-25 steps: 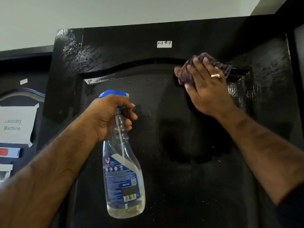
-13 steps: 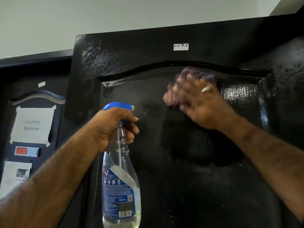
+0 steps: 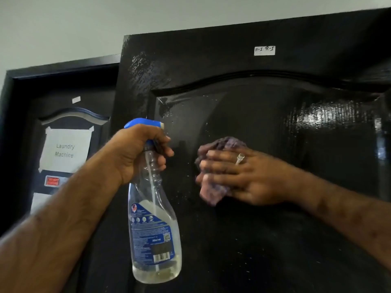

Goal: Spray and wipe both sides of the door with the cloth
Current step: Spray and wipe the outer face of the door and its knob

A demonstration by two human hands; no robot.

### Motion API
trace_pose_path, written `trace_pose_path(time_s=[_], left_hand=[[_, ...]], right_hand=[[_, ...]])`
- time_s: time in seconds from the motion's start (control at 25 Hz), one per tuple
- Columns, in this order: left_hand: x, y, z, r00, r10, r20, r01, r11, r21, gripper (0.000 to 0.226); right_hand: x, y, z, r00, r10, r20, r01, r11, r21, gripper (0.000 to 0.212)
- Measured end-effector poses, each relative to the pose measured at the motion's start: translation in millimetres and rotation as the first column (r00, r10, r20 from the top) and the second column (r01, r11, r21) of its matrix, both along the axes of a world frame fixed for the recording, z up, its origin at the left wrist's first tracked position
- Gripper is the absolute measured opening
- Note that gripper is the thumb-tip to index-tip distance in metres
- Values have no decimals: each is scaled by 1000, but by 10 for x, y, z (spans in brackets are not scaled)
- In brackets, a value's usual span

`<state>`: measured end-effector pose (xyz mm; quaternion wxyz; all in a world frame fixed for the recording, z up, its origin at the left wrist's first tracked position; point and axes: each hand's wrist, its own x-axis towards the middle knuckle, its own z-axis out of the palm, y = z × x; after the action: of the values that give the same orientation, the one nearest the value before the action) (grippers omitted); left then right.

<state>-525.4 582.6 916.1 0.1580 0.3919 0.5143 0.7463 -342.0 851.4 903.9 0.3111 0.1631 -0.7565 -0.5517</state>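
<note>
There are 2 hands, 1 spray bottle, 1 cloth and 2 black doors in view.

Nearest to the camera, the left hand [image 3: 139, 152] is curled tightly round the neck of the spray bottle [image 3: 153, 216], with fingers over the trigger under the blue spray head. The bottle hangs down from this grip, clear plastic, with only a little pale liquid at its bottom. On the bottle, below the grip, there is 1 blue label with small white print, a code square and a barcode; the words are too small to read. The bottle and the left forearm cover the lower left edge of the near door.

Just to the right of the bottle, the right hand [image 3: 243, 176] lies with straight fingers flat on the purple cloth [image 3: 213, 191] and presses it against the door [image 3: 275, 240]. The cloth shows above and below the fingers. 1 ring sits on a finger of this hand.

The door is glossy black, with small droplets to the left of the cloth and wet shine up and to the right of it. Above the pressing hand, 1 small white tag [image 3: 264, 50] reads "F-I R-I".

Farther, behind the left arm, stands the second door [image 3: 27, 115]. Its white paper sign [image 3: 66, 150] reads "Laundry Machine". Under it is 1 red sticker [image 3: 51, 181], which I cannot read.
</note>
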Motion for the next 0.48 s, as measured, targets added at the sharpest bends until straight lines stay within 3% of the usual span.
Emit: trace_pose_path(time_s=[0.08,0.16,0.24,0.28,0.32,0.4,0.48], left_hand=[[-48,-1,-12,1000,-11,3,11,1000,-8,7],[-93,2,-37,1000,-13,10,13,1000,-12,10],[-141,0,-62,1000,-11,10,11,1000,-11,14],[-172,-4,-67,1000,-12,10,12,1000,-9,18],[-202,-19,-69,1000,-12,10,13,1000,-6,21],[-277,-77,-49,1000,-8,5,8,1000,2,18],[-342,-149,-23,1000,4,-10,-4,1000,15,8]], right_hand=[[32,133,575,953,65,-296,-90,994,-70,55],[-82,60,1043,787,-27,-617,-142,964,-224,59],[-432,-140,1056,685,-145,-714,-200,905,-376,64],[-626,-270,908,706,-131,-696,-199,907,-372,66],[-782,-399,672,785,-87,-614,-157,930,-332,66],[-938,-514,58,953,-31,-302,-36,976,-213,64],[-793,-513,-315,997,-76,-3,75,992,-104,61]])
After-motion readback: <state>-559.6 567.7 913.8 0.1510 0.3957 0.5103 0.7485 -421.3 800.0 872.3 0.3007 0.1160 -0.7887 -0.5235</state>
